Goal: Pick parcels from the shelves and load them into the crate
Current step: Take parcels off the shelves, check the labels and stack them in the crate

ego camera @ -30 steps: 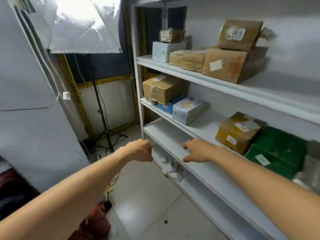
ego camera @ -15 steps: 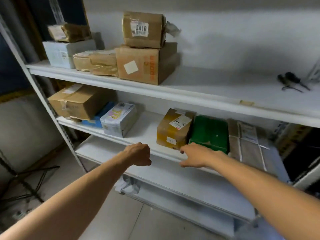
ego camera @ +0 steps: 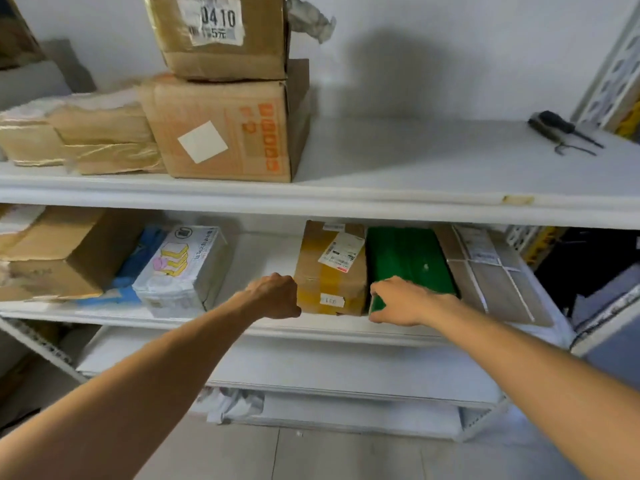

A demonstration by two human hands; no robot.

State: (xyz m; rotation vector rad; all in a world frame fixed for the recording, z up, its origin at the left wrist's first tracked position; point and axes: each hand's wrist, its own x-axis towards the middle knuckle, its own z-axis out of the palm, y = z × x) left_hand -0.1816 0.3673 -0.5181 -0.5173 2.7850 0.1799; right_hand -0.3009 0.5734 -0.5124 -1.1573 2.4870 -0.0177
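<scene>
Left hand (ego camera: 273, 296) curled in fist, holding nothing, just beside brown cardboard parcel with yellow tape (ego camera: 329, 275) on middle white shelf (ego camera: 247, 261). Right hand (ego camera: 403, 303) pinches front corner of neighbouring flat green parcel (ego camera: 408, 258).

Left hand (ego camera: 273, 296) by brown parcel (ego camera: 329, 271), right hand (ego camera: 403, 303) on green parcel (ego camera: 408, 258)

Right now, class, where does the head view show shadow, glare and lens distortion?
Head view: a soft shadow darkens the wall; tape on the left parcels glares; the upper shelf edge bows slightly from the wide lens; the green parcel looks slightly blurred.
</scene>
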